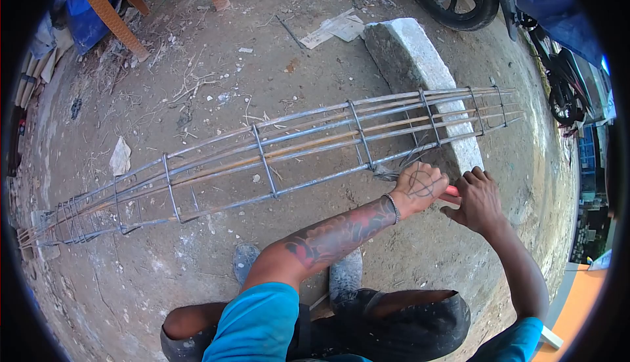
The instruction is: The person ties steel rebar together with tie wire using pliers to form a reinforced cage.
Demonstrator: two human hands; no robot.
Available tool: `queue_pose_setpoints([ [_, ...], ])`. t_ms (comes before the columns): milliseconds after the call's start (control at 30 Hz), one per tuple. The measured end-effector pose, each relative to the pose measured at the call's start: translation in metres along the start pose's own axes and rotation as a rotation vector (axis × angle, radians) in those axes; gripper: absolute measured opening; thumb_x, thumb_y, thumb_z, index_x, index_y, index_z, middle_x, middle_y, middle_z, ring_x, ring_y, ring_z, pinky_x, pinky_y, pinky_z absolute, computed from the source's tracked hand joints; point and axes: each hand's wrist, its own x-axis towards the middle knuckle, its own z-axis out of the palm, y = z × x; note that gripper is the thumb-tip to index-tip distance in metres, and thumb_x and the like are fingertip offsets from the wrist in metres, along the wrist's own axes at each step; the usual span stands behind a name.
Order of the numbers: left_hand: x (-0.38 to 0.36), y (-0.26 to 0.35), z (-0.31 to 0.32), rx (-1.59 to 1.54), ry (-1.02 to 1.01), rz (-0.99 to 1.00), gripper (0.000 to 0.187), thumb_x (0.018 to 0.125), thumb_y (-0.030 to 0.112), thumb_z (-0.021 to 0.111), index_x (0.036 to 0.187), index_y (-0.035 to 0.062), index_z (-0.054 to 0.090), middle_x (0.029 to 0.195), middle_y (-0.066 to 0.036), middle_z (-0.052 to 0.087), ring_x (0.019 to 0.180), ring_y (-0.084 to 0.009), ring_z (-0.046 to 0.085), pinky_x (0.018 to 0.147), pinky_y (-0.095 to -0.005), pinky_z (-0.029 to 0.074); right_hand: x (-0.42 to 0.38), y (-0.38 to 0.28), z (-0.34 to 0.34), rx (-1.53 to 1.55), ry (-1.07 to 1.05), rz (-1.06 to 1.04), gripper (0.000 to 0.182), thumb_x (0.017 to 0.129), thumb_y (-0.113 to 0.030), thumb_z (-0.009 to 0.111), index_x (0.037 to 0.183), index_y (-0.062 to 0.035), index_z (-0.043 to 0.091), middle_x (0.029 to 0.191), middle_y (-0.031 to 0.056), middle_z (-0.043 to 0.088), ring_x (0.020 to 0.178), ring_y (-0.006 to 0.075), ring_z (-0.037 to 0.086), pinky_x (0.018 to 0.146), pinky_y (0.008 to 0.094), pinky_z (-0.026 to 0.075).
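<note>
while left fingers (427,170) are clenched and right fingers (471,179) curl at a red handle (451,192), the rebar cage (264,160) looks rust-streaked grey.

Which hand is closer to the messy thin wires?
Left. The left hand is just beside the thin wires. The right hand is farther off, past the left one, near the stone block.

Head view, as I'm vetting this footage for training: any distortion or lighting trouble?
Head view: black borders round off the corners; wide-angle curvature seems to bow the steel cage; light looks fairly even, brightest on the concrete block and at the right edge.
</note>
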Motion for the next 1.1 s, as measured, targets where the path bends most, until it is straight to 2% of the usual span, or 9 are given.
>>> queue_pose_setpoints([
  [133,-0.007,0.017,-0.015,0.099,-0.342,-0.017,0.008,0.077,0.015,0.058,0.072,0.0106,0.055,0.061,-0.004,0.058,0.058,-0.0180,0.063,0.054,-0.0280,0.046,0.013,-0.003,-0.033,0.595,-0.729,0.315,0.055,0.071,-0.042,0.076,0.097,0.0040,0.061,0.095,0.0202,0.067,0.094,0.0354,0.064,0.082,0.0425,0.050],
  [367,0.018,0.014,-0.036,-0.146,0.001,-0.037,0.022,0.068,0.021,0.071,0.078,0.0056,0.059,0.062,-0.009,0.058,0.057,-0.0250,0.062,0.057,-0.0351,0.049,-0.016,-0.036,0.002,0.097,0.010,0.335,0.043,0.074,-0.035,0.074,0.098,-0.0040,0.056,0.084,0.0133,0.064,0.079,0.0326,0.065,0.070,0.0408,0.050],
  [400,0.020,0.020,-0.039,-0.265,-0.282,-0.186,0.028,0.063,0.024,0.075,0.076,0.0052,0.059,0.064,-0.010,0.058,0.058,-0.0277,0.063,0.056,-0.0385,0.050,-0.016,-0.037,-0.003,0.072,0.009,0.322,0.037,0.077,-0.032,0.072,0.096,-0.0055,0.056,0.084,0.0124,0.063,0.079,0.0320,0.065,0.069,0.0410,0.050],
  [533,-0.007,0.019,-0.022,-0.202,-0.116,-0.023,0.019,0.068,0.020,0.068,0.070,0.0071,0.053,0.063,-0.008,0.057,0.057,-0.0244,0.062,0.054,-0.0356,0.049,-0.013,-0.036,-0.042,0.151,-0.107,0.159,0.034,0.083,-0.032,0.069,0.096,-0.0039,0.055,0.080,0.0105,0.063,0.073,0.0276,0.065,0.065,0.0383,0.050],
  [600,-0.018,0.023,-0.017,-0.174,-0.087,0.020,0.018,0.069,0.020,0.066,0.070,0.0078,0.053,0.062,-0.006,0.056,0.057,-0.0226,0.061,0.053,-0.0338,0.047,0.000,-0.022,-0.046,0.928,-0.881,0.268,0.033,0.086,-0.032,0.070,0.094,-0.0039,0.055,0.074,0.0071,0.060,0.064,0.0207,0.061,0.060,0.0352,0.049],
  [700,-0.019,0.023,-0.023,-0.103,-0.033,0.084,0.015,0.072,0.020,0.062,0.070,0.0092,0.052,0.060,-0.003,0.052,0.056,-0.0191,0.059,0.051,-0.0316,0.045,-0.007,-0.018,-0.005,1.692,-0.979,0.615,0.032,0.085,-0.033,0.072,0.089,-0.0056,0.056,0.070,0.0046,0.059,0.060,0.0155,0.058,0.056,0.0317,0.048],
  [967,-0.031,0.033,-0.022,0.000,-0.358,0.045,0.009,0.075,0.018,0.061,0.073,0.0095,0.057,0.067,-0.006,0.061,0.063,-0.0190,0.063,0.059,-0.0295,0.046,-0.006,-0.037,0.020,1.016,-0.887,0.464,0.041,0.082,-0.040,0.072,0.071,-0.0055,0.054,0.065,0.0069,0.057,0.060,0.0129,0.057,0.052,0.0293,0.045],
  [1067,-0.032,0.035,-0.022,0.049,-0.311,0.062,0.010,0.076,0.018,0.063,0.075,0.0089,0.060,0.068,-0.006,0.062,0.067,-0.0207,0.064,0.060,-0.0316,0.046,-0.009,-0.044,0.016,0.799,-0.843,0.522,0.044,0.080,-0.042,0.071,0.067,-0.0025,0.055,0.064,0.0125,0.061,0.058,0.0202,0.061,0.055,0.0341,0.049],
  [1100,-0.027,0.037,-0.022,0.055,-0.307,0.072,0.010,0.076,0.018,0.063,0.075,0.0089,0.060,0.068,-0.006,0.062,0.067,-0.0207,0.064,0.060,-0.0316,0.046,-0.013,-0.035,0.046,0.643,-0.628,0.284,0.038,0.081,-0.037,0.069,0.071,-0.0017,0.057,0.067,0.0152,0.063,0.062,0.0260,0.063,0.058,0.0385,0.050],
])
